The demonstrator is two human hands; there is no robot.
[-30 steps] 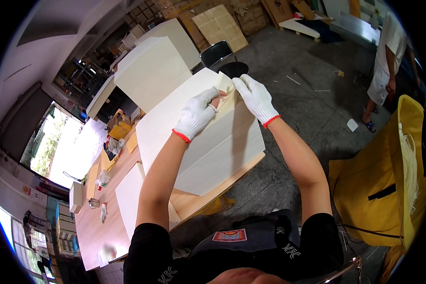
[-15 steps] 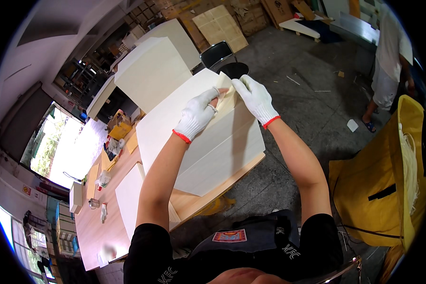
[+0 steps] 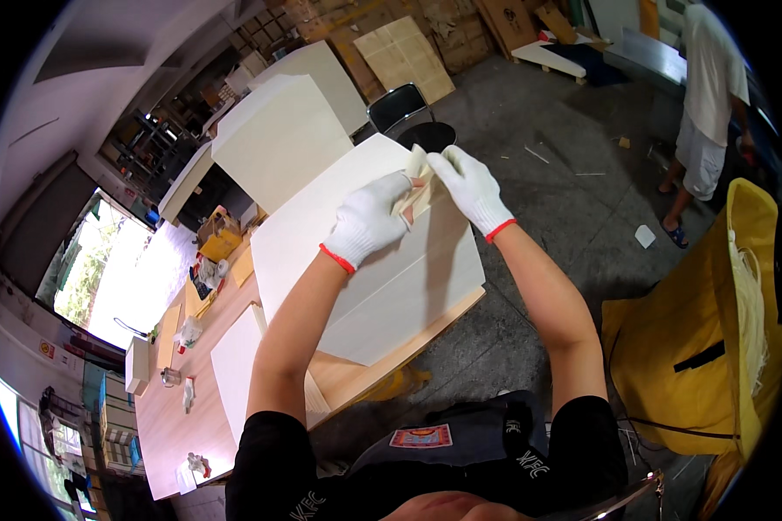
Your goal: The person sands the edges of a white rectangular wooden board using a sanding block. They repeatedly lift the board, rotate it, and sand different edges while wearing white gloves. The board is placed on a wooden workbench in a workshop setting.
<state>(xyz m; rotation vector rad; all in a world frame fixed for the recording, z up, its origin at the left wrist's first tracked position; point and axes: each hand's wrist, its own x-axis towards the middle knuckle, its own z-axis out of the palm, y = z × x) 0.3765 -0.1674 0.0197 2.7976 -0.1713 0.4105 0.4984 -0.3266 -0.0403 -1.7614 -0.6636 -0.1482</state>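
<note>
A large white box-shaped piece (image 3: pixel 391 300) with flat sides lies on the wooden table in front of me. At its far right edge, a thin cream strip (image 3: pixel 423 201), creased and partly lifted, is caught between my gloved hands. My left hand (image 3: pixel 369 221), in a white knit glove with bare fingertips showing, pinches the strip from the left. From the right, my right hand (image 3: pixel 469 184), in a matching glove with a red cuff, grips the strip's upper end between thumb and fingers.
The table (image 3: pixel 161 434) also bears white panels (image 3: pixel 239 365), a clear jar (image 3: pixel 171 377) and a yellow carton (image 3: pixel 220 236). Beyond stand a large white block (image 3: pixel 278 143) and a black chair (image 3: pixel 400 108). Right are a yellow sack (image 3: pixel 669 347) and another person (image 3: pixel 705 113).
My left hand has shifted slightly right and its fingers have curled in more. The cream strip looks narrower and more bunched. The other person's legs have changed position.
</note>
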